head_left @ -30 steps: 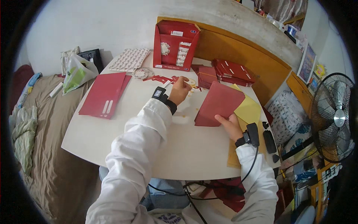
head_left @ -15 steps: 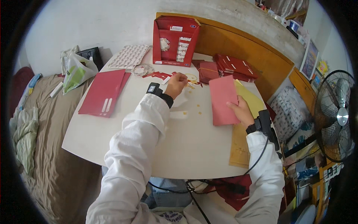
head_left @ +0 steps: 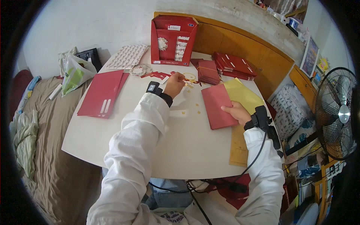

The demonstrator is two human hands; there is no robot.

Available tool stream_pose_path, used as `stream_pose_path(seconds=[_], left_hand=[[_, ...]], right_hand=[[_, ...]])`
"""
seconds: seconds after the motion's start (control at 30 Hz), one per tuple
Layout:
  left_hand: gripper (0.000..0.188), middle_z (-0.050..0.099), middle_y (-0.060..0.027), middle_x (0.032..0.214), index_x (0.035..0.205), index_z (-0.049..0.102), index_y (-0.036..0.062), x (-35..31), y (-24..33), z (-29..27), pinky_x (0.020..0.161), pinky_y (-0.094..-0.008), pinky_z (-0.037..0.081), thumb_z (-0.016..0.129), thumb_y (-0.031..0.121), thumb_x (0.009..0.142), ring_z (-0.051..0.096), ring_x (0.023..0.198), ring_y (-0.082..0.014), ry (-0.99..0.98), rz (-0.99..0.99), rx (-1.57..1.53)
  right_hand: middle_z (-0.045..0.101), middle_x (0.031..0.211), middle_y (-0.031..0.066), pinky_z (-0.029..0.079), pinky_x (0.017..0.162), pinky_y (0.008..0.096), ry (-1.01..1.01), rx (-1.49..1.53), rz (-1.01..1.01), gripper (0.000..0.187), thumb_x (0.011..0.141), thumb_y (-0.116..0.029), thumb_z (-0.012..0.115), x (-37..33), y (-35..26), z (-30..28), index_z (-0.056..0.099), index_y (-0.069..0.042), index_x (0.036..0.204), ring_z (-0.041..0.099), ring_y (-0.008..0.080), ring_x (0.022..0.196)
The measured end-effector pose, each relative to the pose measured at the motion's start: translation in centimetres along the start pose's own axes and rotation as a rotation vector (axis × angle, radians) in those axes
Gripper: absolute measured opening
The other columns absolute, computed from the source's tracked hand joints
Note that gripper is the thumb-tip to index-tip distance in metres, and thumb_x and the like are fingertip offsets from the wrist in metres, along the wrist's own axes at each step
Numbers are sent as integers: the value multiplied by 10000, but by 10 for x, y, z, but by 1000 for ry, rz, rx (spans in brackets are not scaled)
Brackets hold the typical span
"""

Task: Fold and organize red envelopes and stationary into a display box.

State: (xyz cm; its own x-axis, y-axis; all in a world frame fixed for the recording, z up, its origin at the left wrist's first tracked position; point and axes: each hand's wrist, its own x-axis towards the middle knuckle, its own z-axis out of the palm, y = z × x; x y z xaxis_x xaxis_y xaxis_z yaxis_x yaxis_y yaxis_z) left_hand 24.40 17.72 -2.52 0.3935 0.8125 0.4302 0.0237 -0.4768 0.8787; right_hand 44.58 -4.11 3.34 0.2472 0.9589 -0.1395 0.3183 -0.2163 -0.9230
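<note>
My right hand [head_left: 239,111] grips a red paper wallet [head_left: 217,107] by its right edge, thumb on top, over the right side of the table. Beneath it lie yellow sheets [head_left: 245,93]. My left hand [head_left: 174,84] is closed in a pinch near the table's far middle. Whatever its fingertips hold is too small to make out. Around that hand lie red-and-white strips [head_left: 156,75], a yellow ring [head_left: 188,75] and small tan bits [head_left: 198,112]. Just beyond sits a banded stack of dark red wallets [head_left: 208,71].
A red display box [head_left: 173,41] stands at the back, beside a patterned sheet [head_left: 126,56] and round lacy paper pieces [head_left: 141,69]. Large red folders [head_left: 100,93] lie on the left, more red wallets [head_left: 234,66] at back right. A fan [head_left: 337,112] stands right of the table [head_left: 187,150].
The red wallet has tipped and shifted a little left and nearer, with my right hand still on it. My left hand has moved slightly left and stays pinched.
</note>
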Motion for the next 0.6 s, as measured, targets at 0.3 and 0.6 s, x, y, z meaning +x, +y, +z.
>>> stream_pose_path(seconds=[0.3, 0.6], left_hand=[[121, 574, -53, 859, 918, 547, -8, -3, 2, -3, 712, -253, 450, 554, -27, 799, 545, 796, -122, 2, -1, -40], [158, 629, -133, 857, 911, 604, -3, -9, 13, -12, 713, -304, 480, 577, 127, 825, 619, 770, -216, -34, -10, 67]], right_hand=[[596, 1131, 138, 436, 891, 325, 47, -206, -22, 477, 786, -197, 665, 16, 16, 5, 520, 16, 1188, 573, 252, 1023], [489, 1189, 187, 417, 917, 417, 362, -935, -47, 607, 736, -307, 677, 8, -3, 24, 474, -6, 1222, 492, 371, 1092]])
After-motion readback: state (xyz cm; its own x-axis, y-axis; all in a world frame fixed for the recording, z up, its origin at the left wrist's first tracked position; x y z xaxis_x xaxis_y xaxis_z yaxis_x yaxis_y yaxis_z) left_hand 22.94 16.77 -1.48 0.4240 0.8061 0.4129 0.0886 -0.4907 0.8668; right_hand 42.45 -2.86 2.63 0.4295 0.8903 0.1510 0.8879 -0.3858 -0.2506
